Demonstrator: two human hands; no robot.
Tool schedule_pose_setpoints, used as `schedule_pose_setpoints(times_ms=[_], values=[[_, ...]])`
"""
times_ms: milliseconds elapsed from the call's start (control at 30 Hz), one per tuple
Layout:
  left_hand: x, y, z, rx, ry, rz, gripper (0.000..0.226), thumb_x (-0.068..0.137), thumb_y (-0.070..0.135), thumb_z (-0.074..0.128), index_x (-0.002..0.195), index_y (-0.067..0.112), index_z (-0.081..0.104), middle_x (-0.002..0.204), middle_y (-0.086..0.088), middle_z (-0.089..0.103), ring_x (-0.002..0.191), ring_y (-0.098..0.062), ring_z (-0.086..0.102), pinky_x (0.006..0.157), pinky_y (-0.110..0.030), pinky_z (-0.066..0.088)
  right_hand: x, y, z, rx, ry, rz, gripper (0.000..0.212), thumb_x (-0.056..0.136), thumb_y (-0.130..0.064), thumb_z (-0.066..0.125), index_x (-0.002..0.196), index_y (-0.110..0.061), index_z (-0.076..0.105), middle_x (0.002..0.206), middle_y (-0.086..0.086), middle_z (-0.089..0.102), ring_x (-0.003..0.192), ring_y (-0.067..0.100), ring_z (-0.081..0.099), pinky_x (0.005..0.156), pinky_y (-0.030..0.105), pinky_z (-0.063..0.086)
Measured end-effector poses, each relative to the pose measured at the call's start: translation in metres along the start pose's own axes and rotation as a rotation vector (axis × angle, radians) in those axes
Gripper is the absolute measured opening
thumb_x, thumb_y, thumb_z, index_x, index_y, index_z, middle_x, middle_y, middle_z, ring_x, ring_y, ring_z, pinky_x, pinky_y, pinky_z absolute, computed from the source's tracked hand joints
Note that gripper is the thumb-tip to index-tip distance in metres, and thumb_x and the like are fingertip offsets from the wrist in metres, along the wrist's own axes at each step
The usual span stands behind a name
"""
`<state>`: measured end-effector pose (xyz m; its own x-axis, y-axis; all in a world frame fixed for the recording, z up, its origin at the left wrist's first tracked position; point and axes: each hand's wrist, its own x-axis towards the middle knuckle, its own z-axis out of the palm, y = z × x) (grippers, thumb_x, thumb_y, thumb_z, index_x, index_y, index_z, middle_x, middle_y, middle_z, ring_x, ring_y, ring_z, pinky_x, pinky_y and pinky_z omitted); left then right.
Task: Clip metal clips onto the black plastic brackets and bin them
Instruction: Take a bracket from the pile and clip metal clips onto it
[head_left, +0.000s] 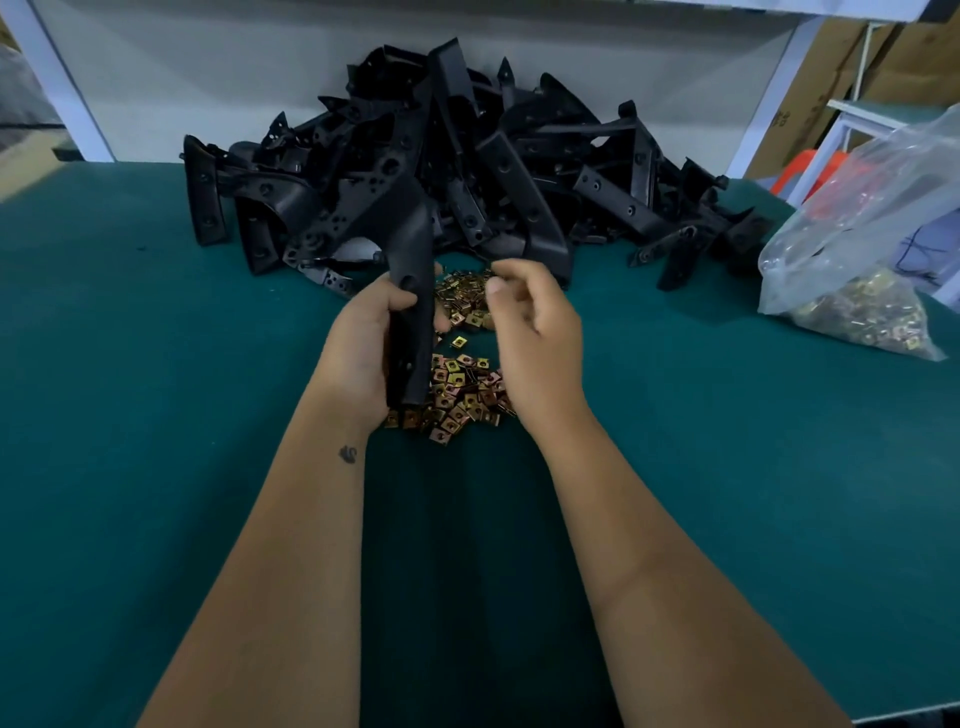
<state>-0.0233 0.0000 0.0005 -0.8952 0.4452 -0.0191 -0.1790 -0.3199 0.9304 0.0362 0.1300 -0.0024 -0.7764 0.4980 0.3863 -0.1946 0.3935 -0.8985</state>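
Two bare forearms reaching in from the near edge, a small dark mark on the left wrist. Left hand (363, 343) wrapped around a black plastic bracket (413, 291), thumb across its front, the long piece held nearly upright with its lower end just above the loose metal clips (460, 389) and its upper end rising in front of the heap behind. Right hand (530, 322) just beside the bracket, over the clips, fingers curled inward with the thumb up; impossible to tell whether anything sits between those fingers. Clips scattered in a brass-coloured patch on the green counter (156, 415), between and under both hands, some reaching up toward the heap. Behind them, a large pile of black brackets (467, 156), tumbled at all angles, spread across the far middle of the counter against a pale wall. To the right, well apart from the hands, a clear plastic bag (862, 249) slumped on the counter with more brass-coloured clips gathered in its lower corner. Beyond the bag, white frame posts (769, 98), brown cardboard (831, 67) and something orange-red (800, 166) low down. At far left, another white post (62, 88) slanting up from the counter's back edge.
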Motion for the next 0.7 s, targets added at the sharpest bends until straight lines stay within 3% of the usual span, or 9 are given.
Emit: schedule_pose_setpoints(times_ms=[100,167,267,367,433,533,700], values=[[-0.002,0.001,0.004,0.044,-0.053,0.033,0.031,0.096,0.016,0.040,0.119,0.015,0.061,0.078,0.000,0.072,0.067,-0.008,0.065,0.056,-0.018,0.050,0.002,-0.003,-0.006,0.126,0.021,0.103,0.025,0.098,-0.032,0.053,0.082,-0.017,0.065,0.077,-0.009,0.064,0.071,0.012,0.058,0.064,0.022,0.043],[-0.002,0.001,0.009,0.045,-0.054,0.074,0.022,0.099,0.013,0.046,0.112,0.017,0.063,0.094,-0.002,0.076,0.086,-0.011,0.070,0.070,-0.027,0.055,0.002,-0.005,-0.006,0.182,-0.025,0.108,0.031,0.098,-0.029,0.054,0.071,-0.018,0.065,0.068,-0.010,0.063,0.069,0.009,0.056,0.064,0.024,0.044],[-0.002,0.000,0.011,0.023,-0.002,0.126,0.021,0.099,0.011,0.052,0.108,0.021,0.068,0.105,0.000,0.075,0.102,-0.015,0.069,0.084,-0.034,0.055,0.000,-0.006,-0.002,0.190,-0.130,0.080,0.020,0.094,-0.028,0.062,0.086,-0.010,0.067,0.076,-0.003,0.064,0.076,0.006,0.059,0.069,0.023,0.048],[-0.005,0.000,0.013,-0.050,-0.007,0.156,0.023,0.100,0.010,0.052,0.113,0.024,0.066,0.117,-0.002,0.072,0.112,-0.016,0.066,0.087,-0.029,0.055,0.001,-0.005,0.003,0.079,-0.178,0.066,0.009,0.090,-0.018,0.067,0.099,-0.019,0.069,0.093,-0.004,0.071,0.086,0.006,0.066,0.078,0.023,0.054],[-0.006,0.000,0.012,-0.032,-0.007,0.162,0.025,0.099,0.007,0.052,0.117,0.022,0.063,0.122,-0.002,0.070,0.112,-0.013,0.065,0.083,-0.025,0.052,0.004,-0.007,0.002,0.164,-0.138,0.107,0.014,0.088,-0.010,0.069,0.096,-0.021,0.071,0.090,-0.004,0.073,0.084,0.006,0.067,0.076,0.020,0.053],[-0.004,0.001,0.009,0.004,0.015,0.176,0.026,0.099,0.004,0.048,0.116,0.019,0.061,0.117,-0.002,0.070,0.106,-0.014,0.065,0.092,-0.034,0.052,0.012,-0.007,-0.010,0.447,-0.026,0.246,0.016,0.086,-0.006,0.071,0.087,-0.022,0.074,0.083,-0.007,0.073,0.078,0.007,0.066,0.068,0.021,0.051],[-0.003,0.007,-0.004,-0.328,0.049,0.137,0.032,0.104,0.020,0.036,0.121,0.023,0.063,0.113,-0.004,0.073,0.094,-0.021,0.070,0.080,-0.032,0.058,0.018,0.002,-0.028,0.836,0.098,0.399,0.009,0.090,-0.013,0.069,0.083,-0.016,0.065,0.086,0.001,0.070,0.074,0.011,0.061,0.064,0.020,0.049]])
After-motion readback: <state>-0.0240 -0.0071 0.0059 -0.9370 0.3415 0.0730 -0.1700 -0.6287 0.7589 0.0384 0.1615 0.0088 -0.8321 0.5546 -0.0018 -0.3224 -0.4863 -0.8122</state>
